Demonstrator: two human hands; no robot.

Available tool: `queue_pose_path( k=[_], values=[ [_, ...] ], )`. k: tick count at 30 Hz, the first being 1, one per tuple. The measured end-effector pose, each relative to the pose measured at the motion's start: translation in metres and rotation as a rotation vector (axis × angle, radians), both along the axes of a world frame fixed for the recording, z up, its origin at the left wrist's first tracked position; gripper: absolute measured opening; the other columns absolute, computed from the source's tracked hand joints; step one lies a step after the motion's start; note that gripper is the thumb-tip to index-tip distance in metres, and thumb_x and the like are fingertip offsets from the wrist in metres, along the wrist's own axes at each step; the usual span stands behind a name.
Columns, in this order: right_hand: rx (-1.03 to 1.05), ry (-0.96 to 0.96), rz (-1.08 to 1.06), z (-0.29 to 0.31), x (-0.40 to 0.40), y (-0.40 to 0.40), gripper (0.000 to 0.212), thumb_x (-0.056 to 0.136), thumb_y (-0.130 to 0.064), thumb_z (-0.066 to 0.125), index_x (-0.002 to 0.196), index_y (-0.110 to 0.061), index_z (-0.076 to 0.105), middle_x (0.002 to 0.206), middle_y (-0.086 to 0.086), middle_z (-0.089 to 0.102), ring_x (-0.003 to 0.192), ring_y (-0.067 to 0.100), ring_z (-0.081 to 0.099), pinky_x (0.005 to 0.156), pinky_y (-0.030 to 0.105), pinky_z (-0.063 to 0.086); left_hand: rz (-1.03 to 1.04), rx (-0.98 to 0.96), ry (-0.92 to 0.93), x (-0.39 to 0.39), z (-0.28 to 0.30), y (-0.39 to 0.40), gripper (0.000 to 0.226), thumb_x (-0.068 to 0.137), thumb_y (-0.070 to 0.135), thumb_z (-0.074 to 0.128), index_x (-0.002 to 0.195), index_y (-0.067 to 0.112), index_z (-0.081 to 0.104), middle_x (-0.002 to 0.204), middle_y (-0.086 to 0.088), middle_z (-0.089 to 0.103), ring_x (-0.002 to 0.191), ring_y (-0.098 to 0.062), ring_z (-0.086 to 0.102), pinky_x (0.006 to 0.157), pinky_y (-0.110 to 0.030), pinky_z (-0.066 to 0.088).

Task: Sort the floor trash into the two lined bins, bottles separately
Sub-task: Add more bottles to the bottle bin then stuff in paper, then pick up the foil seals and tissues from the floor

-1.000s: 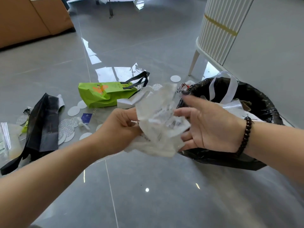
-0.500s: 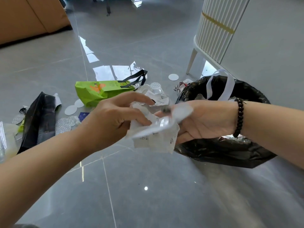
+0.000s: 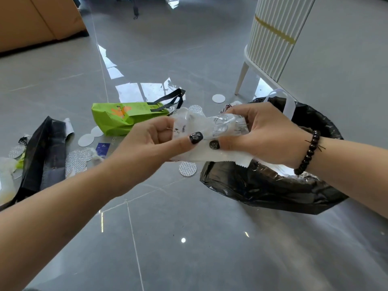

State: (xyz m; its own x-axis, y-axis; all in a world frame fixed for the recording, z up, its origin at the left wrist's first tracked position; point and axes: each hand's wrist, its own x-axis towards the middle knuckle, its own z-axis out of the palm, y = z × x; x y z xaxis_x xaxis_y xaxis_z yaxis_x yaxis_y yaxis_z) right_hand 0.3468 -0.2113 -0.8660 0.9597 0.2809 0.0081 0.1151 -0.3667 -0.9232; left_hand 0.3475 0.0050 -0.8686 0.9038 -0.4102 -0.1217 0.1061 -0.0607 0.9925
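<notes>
The left hand (image 3: 151, 139) and the right hand (image 3: 266, 133) both gripped a crumpled clear wrapper (image 3: 210, 131), which stretched between them just above the near-left rim of the black-lined bin (image 3: 283, 185). The left hand's fingers were curled over the wrapper's left end, thumb pressed along its front. The right hand's fingers closed over the right end from above, thumb pinching beneath. A white serrated edge of the wrapper hung below the right hand, over the bin's rim.

Left of the bin, on the floor (image 3: 189, 238), a printed disc (image 3: 188, 168) lay close by. Farther left lay a green bag (image 3: 117, 120) with black handles, and well beyond it a black bag (image 3: 45, 156) among more discs. A plain white disc (image 3: 218, 98) sat just behind the bin, near a white cabinet leg (image 3: 241, 78). A beaded bracelet (image 3: 309, 152) circled the right wrist, above the bin's opening.
</notes>
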Motion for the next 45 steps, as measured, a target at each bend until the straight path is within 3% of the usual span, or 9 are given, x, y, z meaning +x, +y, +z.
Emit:
queue_pose_path(
  k=[8, 14, 17, 22, 26, 30, 36, 41, 45],
  values=[
    [-0.069, -0.400, -0.312, 0.006, 0.006, -0.021, 0.019, 0.076, -0.013, 0.076, 0.090, -0.018, 0.064, 0.083, 0.000, 0.067, 0.075, 0.021, 0.068, 0.065, 0.042, 0.057, 0.292, -0.077, 0.054, 0.017, 0.005, -0.064, 0.018, 0.086, -0.002, 0.063, 0.087, 0.014, 0.054, 0.066, -0.001, 0.070, 0.059, -0.013, 0.066, 0.057, -0.025, 0.055],
    [-0.314, -0.642, -0.256, 0.013, 0.012, -0.063, 0.014, 0.076, -0.008, 0.073, 0.089, -0.009, 0.067, 0.083, 0.003, 0.062, 0.074, 0.021, 0.060, 0.062, 0.036, 0.051, 0.162, -0.178, 0.184, 0.033, -0.003, -0.103, 0.020, 0.087, -0.001, 0.063, 0.103, 0.009, 0.054, 0.087, -0.008, 0.070, 0.078, -0.022, 0.069, 0.073, -0.035, 0.060],
    [-0.218, -0.405, -0.304, 0.008, 0.011, -0.087, 0.013, 0.076, -0.011, 0.076, 0.087, -0.014, 0.070, 0.074, 0.005, 0.066, 0.068, 0.028, 0.064, 0.059, 0.041, 0.054, 0.083, 0.022, 0.009, 0.031, -0.019, -0.108, 0.028, 0.080, 0.011, 0.074, 0.101, 0.017, 0.056, 0.092, 0.003, 0.070, 0.085, -0.012, 0.067, 0.079, -0.030, 0.055],
    [-0.425, -0.424, -0.383, -0.010, 0.022, -0.099, 0.017, 0.076, -0.019, 0.074, 0.088, -0.014, 0.062, 0.067, -0.013, 0.054, 0.057, 0.004, 0.053, 0.052, 0.009, 0.039, 0.149, 0.460, -0.095, 0.019, -0.050, -0.105, 0.056, 0.074, 0.026, 0.080, 0.114, 0.021, 0.041, 0.106, 0.003, 0.051, 0.084, -0.004, 0.054, 0.071, -0.024, 0.049],
    [-0.709, -0.459, -0.199, -0.032, 0.037, -0.099, 0.022, 0.079, -0.013, 0.064, 0.095, -0.015, 0.048, 0.084, 0.001, 0.056, 0.069, 0.023, 0.057, 0.056, 0.030, 0.043, 0.130, 0.218, 0.319, 0.010, -0.059, -0.110, 0.036, 0.085, 0.019, 0.070, 0.109, 0.016, 0.043, 0.093, -0.008, 0.059, 0.068, -0.014, 0.061, 0.085, -0.042, 0.054],
    [-1.079, -0.769, 0.297, -0.043, 0.043, -0.089, 0.026, 0.069, 0.005, 0.061, 0.090, -0.009, 0.056, 0.087, 0.007, 0.057, 0.074, 0.026, 0.057, 0.046, 0.032, 0.042, 0.129, 0.126, 0.287, 0.009, -0.061, -0.113, 0.024, 0.086, 0.011, 0.068, 0.091, 0.013, 0.045, 0.074, -0.007, 0.055, 0.063, -0.016, 0.058, 0.080, -0.040, 0.053],
    [-1.063, -0.288, 0.499, -0.032, 0.051, -0.080, 0.031, 0.081, -0.036, 0.063, 0.106, -0.017, 0.059, 0.104, -0.005, 0.053, 0.088, 0.007, 0.045, 0.067, 0.013, 0.031, -0.018, 0.171, 0.256, 0.005, -0.059, -0.103, 0.031, 0.082, 0.014, 0.073, 0.092, 0.015, 0.044, 0.084, -0.011, 0.060, 0.078, -0.017, 0.062, 0.087, -0.046, 0.051],
    [-1.074, -0.043, 0.561, -0.035, 0.035, -0.082, 0.054, 0.089, -0.052, 0.029, 0.086, -0.014, 0.067, 0.096, 0.001, 0.065, 0.096, 0.018, 0.055, 0.090, 0.038, 0.044, -0.060, 0.102, 0.294, 0.003, -0.061, -0.089, 0.040, 0.077, 0.009, 0.076, 0.105, 0.012, 0.048, 0.092, -0.010, 0.066, 0.082, -0.018, 0.065, 0.077, -0.035, 0.051],
    [-1.118, 0.025, 0.517, -0.054, 0.023, -0.074, 0.040, 0.101, -0.027, 0.031, 0.082, -0.004, 0.057, 0.084, 0.008, 0.062, 0.085, 0.021, 0.053, 0.082, 0.035, 0.040, -0.039, 0.066, 0.328, 0.005, -0.064, -0.096, 0.028, 0.089, 0.006, 0.063, 0.107, 0.010, 0.042, 0.079, -0.003, 0.069, 0.077, -0.018, 0.069, 0.087, -0.042, 0.053]
  ],
)
